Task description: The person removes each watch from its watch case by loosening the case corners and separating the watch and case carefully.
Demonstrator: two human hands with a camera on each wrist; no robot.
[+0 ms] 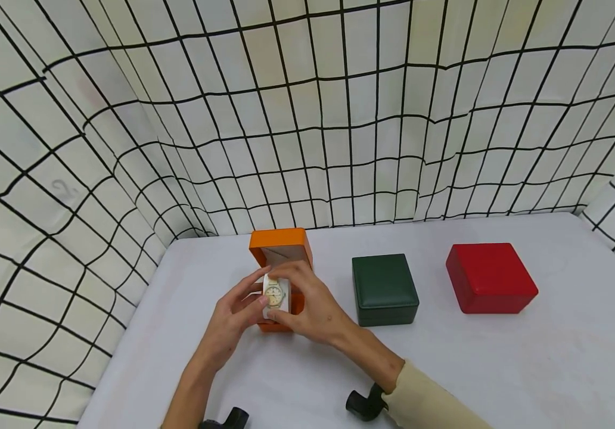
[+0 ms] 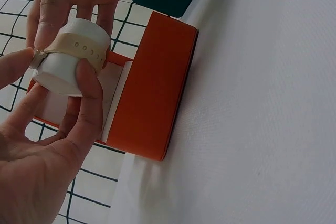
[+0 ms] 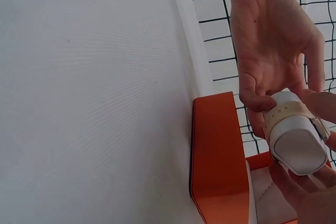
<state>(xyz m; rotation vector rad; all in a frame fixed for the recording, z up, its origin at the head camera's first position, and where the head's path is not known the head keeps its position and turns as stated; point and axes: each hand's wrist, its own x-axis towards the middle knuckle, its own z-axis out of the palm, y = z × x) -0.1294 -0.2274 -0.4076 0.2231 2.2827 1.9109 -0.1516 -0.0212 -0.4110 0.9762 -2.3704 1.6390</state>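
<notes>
A wristwatch with a cream strap is wrapped around a white cushion. Both hands hold the cushion just over an orange box, whose lid stands raised at the back. My left hand grips the cushion from the left, its thumb by the watch face. From the right, my right hand pinches it with fingers at the top and thumb at the bottom. The box's pale lining shows beneath the cushion in both wrist views, while the hands cover much of the box in the head view.
Right of the orange box stands a closed dark green box, and farther right a closed red box. All rest on a white-covered table. A white wall with a black grid rises behind and at the sides.
</notes>
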